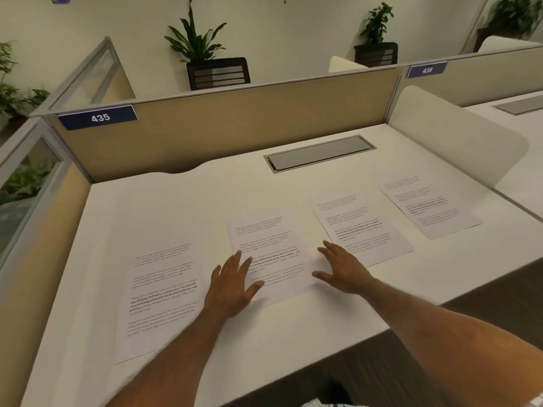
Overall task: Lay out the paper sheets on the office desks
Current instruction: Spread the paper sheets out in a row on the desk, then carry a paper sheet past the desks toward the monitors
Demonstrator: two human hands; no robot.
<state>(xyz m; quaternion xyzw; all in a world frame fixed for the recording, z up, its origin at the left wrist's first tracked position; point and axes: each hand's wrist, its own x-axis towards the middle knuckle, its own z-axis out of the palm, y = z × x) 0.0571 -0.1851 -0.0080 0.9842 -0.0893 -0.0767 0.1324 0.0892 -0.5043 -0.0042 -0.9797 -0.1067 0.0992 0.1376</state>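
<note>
Several printed paper sheets lie flat in a row on the white desk [182, 201]. The leftmost sheet [160, 292] is the largest in view. The middle sheet [270, 242] lies under both hands. My left hand [232, 286] rests palm down on its lower left edge with fingers spread. My right hand [342, 267] presses flat on its right edge, fingers apart. To the right lie another sheet [360, 221] and the far right sheet [427, 204]. Neither hand grips anything.
A tan partition [235, 124] labelled 435 [98, 117] backs the desk, with a grey cable hatch [318, 154] set in the desktop. A white curved divider [458, 136] separates the neighbouring desk 436. Glass panels stand at left; potted plants stand behind the partition.
</note>
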